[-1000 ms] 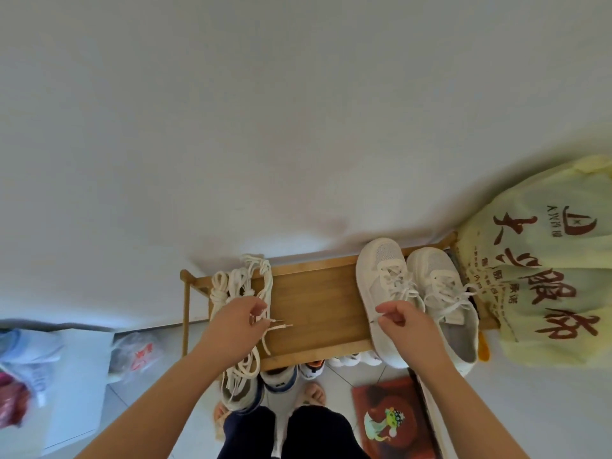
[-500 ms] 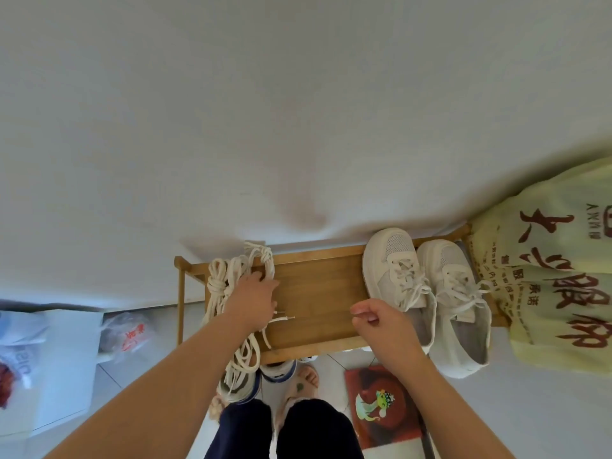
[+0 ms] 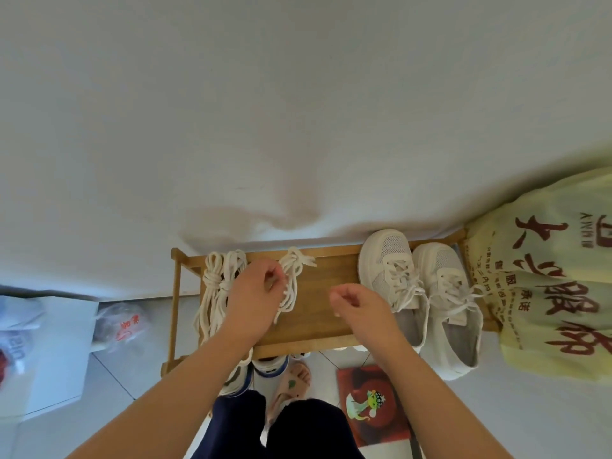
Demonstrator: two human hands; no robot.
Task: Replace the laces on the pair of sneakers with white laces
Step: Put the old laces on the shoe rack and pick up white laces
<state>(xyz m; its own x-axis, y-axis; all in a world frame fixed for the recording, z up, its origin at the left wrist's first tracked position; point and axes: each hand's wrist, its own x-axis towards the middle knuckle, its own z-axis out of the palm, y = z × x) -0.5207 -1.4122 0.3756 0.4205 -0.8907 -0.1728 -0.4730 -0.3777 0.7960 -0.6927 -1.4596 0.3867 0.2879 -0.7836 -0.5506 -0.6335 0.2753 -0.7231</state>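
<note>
Wooden shoe rack (image 3: 318, 321) carries both sneakers (image 3: 419, 289), fully laced; left hand (image 3: 255, 293) pinches loose laces (image 3: 291, 279), right hand (image 3: 356, 304) half-curled, empty; replacing seems unstarted.

Both forearms are bare to the frame's edge, with no sleeves, watch or rings on the left hand (image 3: 255, 293) or the right hand (image 3: 359, 304). Below them, dark navy cloth trousers (image 3: 294, 425) cover both legs (a pale pink rubber slipper (image 3: 289, 385) shows on one foot).
</note>
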